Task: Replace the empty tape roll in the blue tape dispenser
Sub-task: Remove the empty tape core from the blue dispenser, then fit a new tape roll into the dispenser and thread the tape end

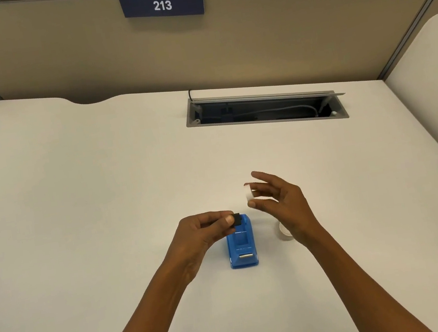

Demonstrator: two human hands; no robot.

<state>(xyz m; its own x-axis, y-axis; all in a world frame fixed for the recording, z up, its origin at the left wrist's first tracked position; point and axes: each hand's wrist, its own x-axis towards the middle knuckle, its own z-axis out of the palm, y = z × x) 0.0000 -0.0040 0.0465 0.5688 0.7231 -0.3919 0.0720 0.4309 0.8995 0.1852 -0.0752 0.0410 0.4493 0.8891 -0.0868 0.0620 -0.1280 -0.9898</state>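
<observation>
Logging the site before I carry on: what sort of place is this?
Probably an office cubicle desk: tan fabric partition panel carrying a blue number plate reading 213, a grey cable hatch set into the white desktop.

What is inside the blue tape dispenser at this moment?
The blue tape dispenser shows an open bay with no roll in it. The left hand, holding a small black piece, covers its far left corner, so that part cannot be seen.

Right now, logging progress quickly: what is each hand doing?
Left hand: closed on a small black spindle.
Right hand: pinching a small white roll.
</observation>
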